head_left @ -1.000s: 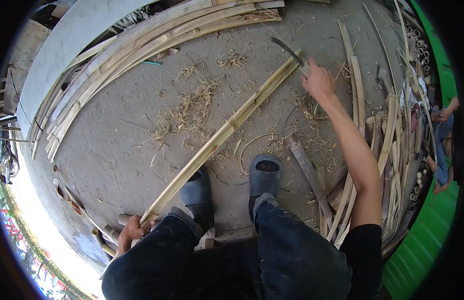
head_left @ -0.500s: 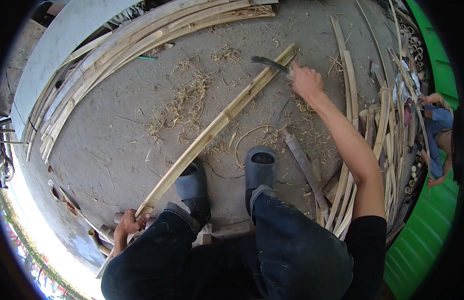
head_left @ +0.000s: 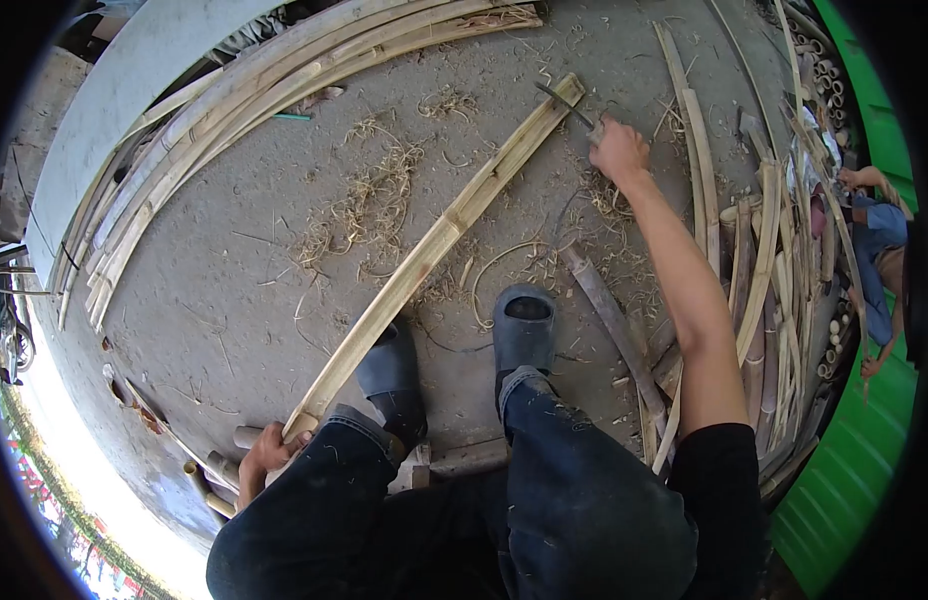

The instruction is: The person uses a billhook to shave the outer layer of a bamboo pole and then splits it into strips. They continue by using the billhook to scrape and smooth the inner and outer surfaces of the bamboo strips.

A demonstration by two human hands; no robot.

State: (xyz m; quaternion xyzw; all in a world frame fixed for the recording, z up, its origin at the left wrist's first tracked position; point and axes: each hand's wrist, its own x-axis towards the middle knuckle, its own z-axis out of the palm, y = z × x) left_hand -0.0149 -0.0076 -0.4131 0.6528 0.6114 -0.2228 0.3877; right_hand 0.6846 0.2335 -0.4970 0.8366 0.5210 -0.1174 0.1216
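A long split bamboo strip [head_left: 404,275] slants from lower left to upper right across my legs' front, its pale inner face with node ridges turned up. My left hand [head_left: 268,455] is closed round its lower end beside my left knee. In my right hand [head_left: 618,150] is the handle of a curved knife [head_left: 567,104], a sickle-like dark blade. The blade lies across the strip close to its far end. Most of the knife's handle is hidden by my fingers.
Curly shavings [head_left: 369,200] litter the concrete floor. Long bamboo slats [head_left: 254,90] lie at upper left. Bamboo poles [head_left: 754,300] and strips are piled on the right, a short pole [head_left: 609,310] near my right foot. Another person [head_left: 879,250] sits by the green metal sheet [head_left: 844,490].
My right hand has moved a little up and to the right, taking the knife nearer the strip's far end. The strip's far end has shifted slightly up and left. My left hand keeps its grip.
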